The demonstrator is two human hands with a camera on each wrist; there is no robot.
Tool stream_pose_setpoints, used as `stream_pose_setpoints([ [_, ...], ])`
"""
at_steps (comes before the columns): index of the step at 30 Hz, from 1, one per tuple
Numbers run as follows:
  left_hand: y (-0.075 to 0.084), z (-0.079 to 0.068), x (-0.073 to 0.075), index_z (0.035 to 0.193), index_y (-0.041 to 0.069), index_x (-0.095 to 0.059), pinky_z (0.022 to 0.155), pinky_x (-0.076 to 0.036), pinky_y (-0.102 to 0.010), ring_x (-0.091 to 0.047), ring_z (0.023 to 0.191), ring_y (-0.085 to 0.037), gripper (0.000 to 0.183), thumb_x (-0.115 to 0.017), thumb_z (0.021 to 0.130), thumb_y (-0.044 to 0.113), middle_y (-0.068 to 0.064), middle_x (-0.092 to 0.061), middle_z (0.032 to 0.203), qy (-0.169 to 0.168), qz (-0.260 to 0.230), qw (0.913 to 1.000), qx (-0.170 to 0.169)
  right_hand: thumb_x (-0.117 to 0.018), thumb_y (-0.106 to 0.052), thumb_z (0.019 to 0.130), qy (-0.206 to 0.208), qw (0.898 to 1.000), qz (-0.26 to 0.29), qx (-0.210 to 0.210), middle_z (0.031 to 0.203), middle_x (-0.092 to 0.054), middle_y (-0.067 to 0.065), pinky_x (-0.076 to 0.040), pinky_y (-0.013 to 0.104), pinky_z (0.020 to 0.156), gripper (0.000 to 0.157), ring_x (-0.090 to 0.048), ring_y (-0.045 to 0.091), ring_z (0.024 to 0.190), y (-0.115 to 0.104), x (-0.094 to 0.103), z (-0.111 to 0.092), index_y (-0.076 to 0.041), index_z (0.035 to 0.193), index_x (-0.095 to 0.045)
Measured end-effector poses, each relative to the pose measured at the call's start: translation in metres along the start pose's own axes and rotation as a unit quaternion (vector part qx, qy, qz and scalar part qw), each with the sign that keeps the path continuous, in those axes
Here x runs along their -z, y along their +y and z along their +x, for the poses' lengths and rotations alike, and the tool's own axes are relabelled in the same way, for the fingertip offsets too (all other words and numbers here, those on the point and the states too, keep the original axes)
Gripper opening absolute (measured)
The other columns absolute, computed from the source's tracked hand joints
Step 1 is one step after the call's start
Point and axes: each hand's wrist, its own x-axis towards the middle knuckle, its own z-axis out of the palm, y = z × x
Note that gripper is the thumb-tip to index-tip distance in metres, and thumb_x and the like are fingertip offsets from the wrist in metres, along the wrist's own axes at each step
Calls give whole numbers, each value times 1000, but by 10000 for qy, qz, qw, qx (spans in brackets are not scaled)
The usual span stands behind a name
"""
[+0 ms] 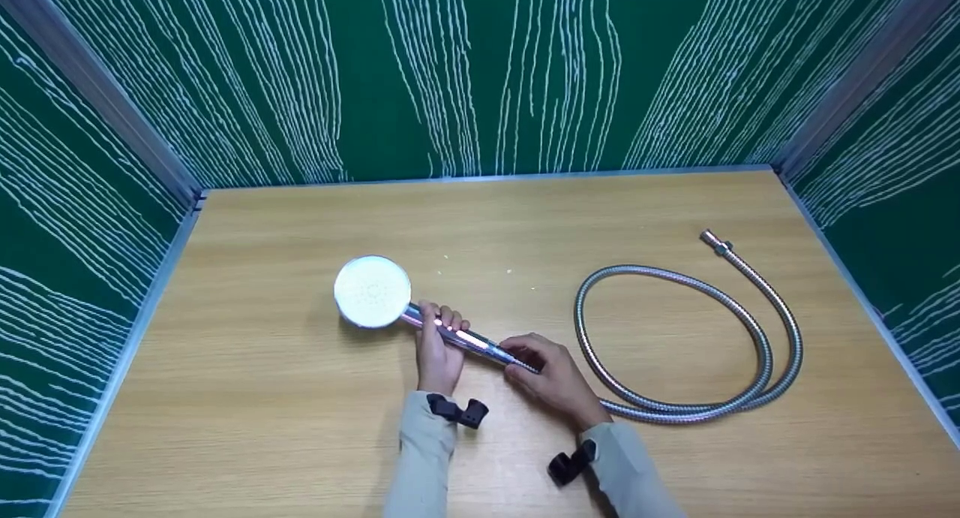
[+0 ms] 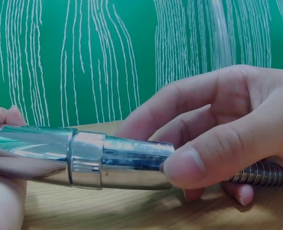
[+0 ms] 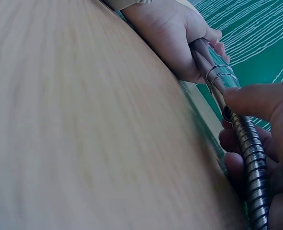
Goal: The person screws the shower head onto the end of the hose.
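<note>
My left hand (image 1: 440, 353) grips the chrome handle of a shower head (image 1: 373, 291), whose round white spray face is turned up at the left. At the handle's lower end my right hand (image 1: 553, 375) pinches the smooth, tapered chrome end fitting (image 2: 137, 160) of a metal shower hose (image 1: 675, 413). Thumb and fingers lie on opposite sides of that fitting, which lines up with the handle. In the right wrist view the ribbed hose (image 3: 254, 167) runs back under the right palm. The thread inside the joint is hidden.
The hose lies in a loose loop on the wooden table (image 1: 262, 428) at the right, its free end fitting (image 1: 716, 242) pointing to the back. Several small white crumbs (image 1: 509, 271) dot the tabletop. Green panels (image 1: 487, 82) with white streaks stand along the back and sides.
</note>
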Motion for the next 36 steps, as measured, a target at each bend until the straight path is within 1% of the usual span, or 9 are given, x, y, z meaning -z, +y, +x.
stream_pose_setpoints([
  [2, 0, 0, 0, 74, 14, -40, 62, -34, -24, -37, 58, -9, 35, -42, 94, 42, 4, -38, 61, -13, 15, 10000, -2, -69, 4, 81, -17, 10000, -39, -15, 102, -68, 12, -51, 32, 82, 29, -62, 18, 90, 1, 0, 0, 2, 110, -64],
  [6, 0, 0, 1, 74, 14, -39, 63, -34, -24, -37, 59, -10, 35, -45, 93, 43, 4, -38, 61, -66, 53, 10000, -10, -68, 2, 83, -22, 9999, -102, -88, 105, -68, 13, -50, 32, 84, 29, -61, 18, 93, 19, -4, 2, 0, 111, -64],
  [9, 0, -1, 0, 74, 15, -40, 63, -33, -24, -36, 58, -9, 35, -44, 92, 44, 4, -37, 61, -89, 76, 9999, -22, -69, 0, 84, -22, 9999, -76, -126, 107, -68, 12, -50, 31, 84, 29, -61, 18, 93, 33, -8, 2, -3, 113, -64],
  [12, 0, -1, -1, 74, 15, -40, 61, -32, -23, -36, 57, -9, 35, -42, 92, 44, 4, -37, 61, -99, 62, 9999, -34, -69, -6, 85, -24, 9999, 37, -97, 107, -68, 8, -50, 29, 83, 28, -62, 15, 93, 38, -8, 2, -7, 113, -65],
  [15, 0, -1, -1, 74, 14, -40, 61, -32, -23, -36, 58, -9, 34, -41, 94, 42, 4, -38, 61, -83, 25, 10000, -23, -70, -10, 85, -1, 10000, 83, -47, 107, -69, 4, -49, 28, 84, 28, -61, 13, 94, 40, -8, 2, -11, 112, -66],
  [22, 0, 0, 0, 74, 14, -39, 62, -32, -24, -35, 58, -10, 35, -39, 96, 41, 4, -36, 61, -43, 54, 10000, -5, -68, -11, 86, 11, 10000, -28, 32, 105, -69, 6, -49, 27, 83, 27, -61, 12, 91, 39, -7, 2, -11, 113, -66],
  [26, -1, 0, 0, 73, 14, -38, 63, -32, -24, -35, 58, -10, 36, -37, 97, 41, 3, -35, 61, -63, 60, 10000, -14, -69, -12, 86, -32, 10000, 65, -60, 99, -69, 7, -49, 25, 76, 29, -61, 12, 84, 38, -6, 1, -9, 115, -64],
  [32, 0, -1, 0, 73, 14, -38, 62, -33, -24, -36, 58, -10, 36, -37, 97, 41, 3, -37, 60, -32, 35, 10000, -2, -73, -7, 82, 9, 9997, 198, -140, 101, -67, 10, -49, 23, 75, 37, -60, 13, 85, 38, -7, 2, -4, 116, -60],
  [36, -1, 0, -1, 73, 14, -39, 62, -33, -24, -36, 57, -9, 37, -37, 97, 41, 4, -37, 60, 13, 62, 10000, -2, -73, 0, 80, 58, 9996, 70, -260, 99, -67, 10, -48, 24, 73, 35, -60, 15, 83, 35, -8, 3, -2, 112, -60],
])
